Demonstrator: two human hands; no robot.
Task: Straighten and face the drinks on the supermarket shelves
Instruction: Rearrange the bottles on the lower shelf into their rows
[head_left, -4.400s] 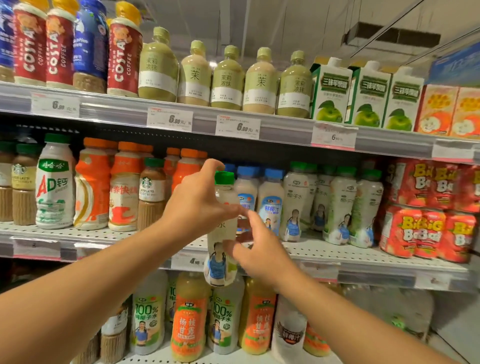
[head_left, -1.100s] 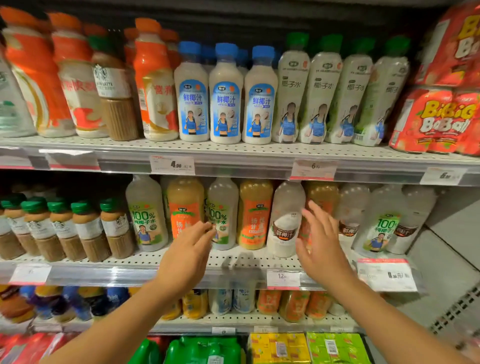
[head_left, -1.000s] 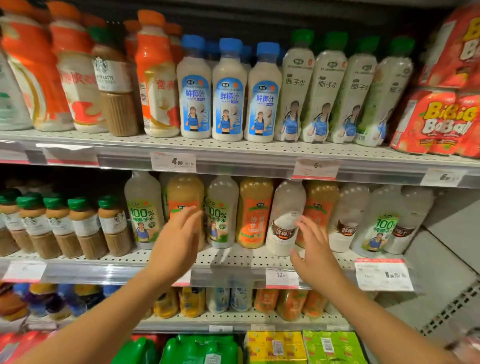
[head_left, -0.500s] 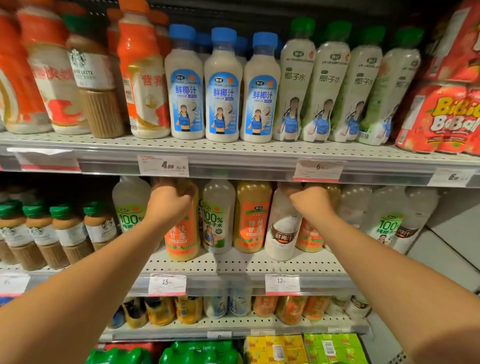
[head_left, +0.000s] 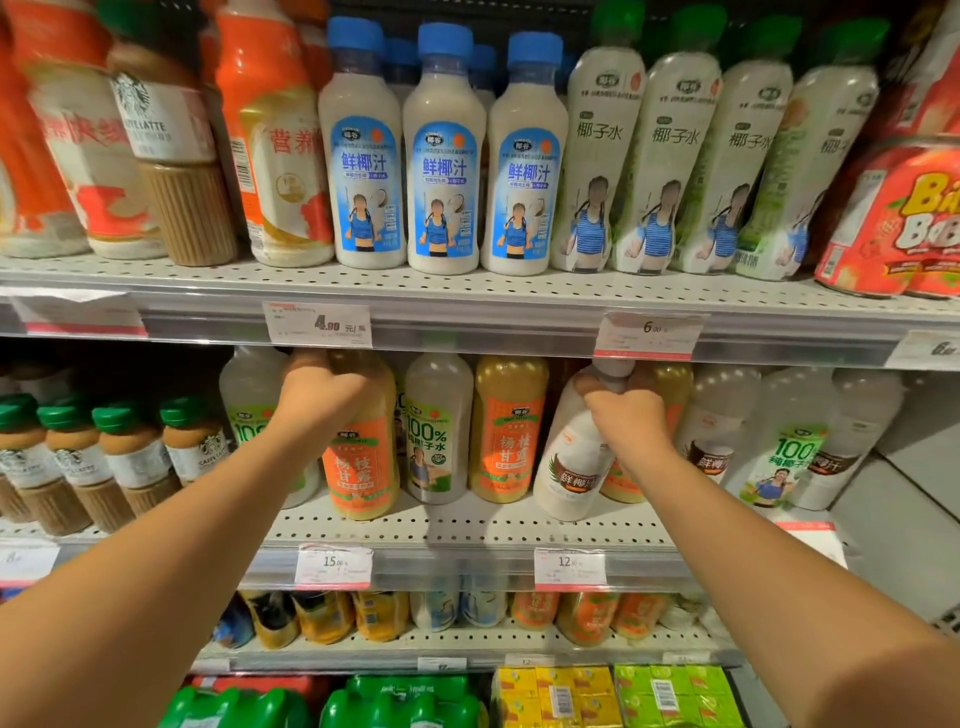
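Orange-labelled mango-pomelo bottle is gripped near its neck by the left hand, fingers curled round the shoulder; the bottle stands on the middle shelf just forward of its row. White coconut-milk bottle with a brown label is gripped at the neck by the right hand, fingers closed round it; it is tilted, cap leaning right, base near the shelf front. Between the two held bottles stand a 100% coconut-water bottle and a second orange-labelled bottle, both upright and label-forward.

Head view only: the upper shelf carries blue-capped coconut-juice bottles, already aligned and faced.

Step judged in hand: both bottles are being pulled forward and squared on the middle shelf. Next move is judged to call for the white bottle to be set upright, its label turned frontward, then both released in line with their neighbours. Tipping of the tilted bottle is the risk.
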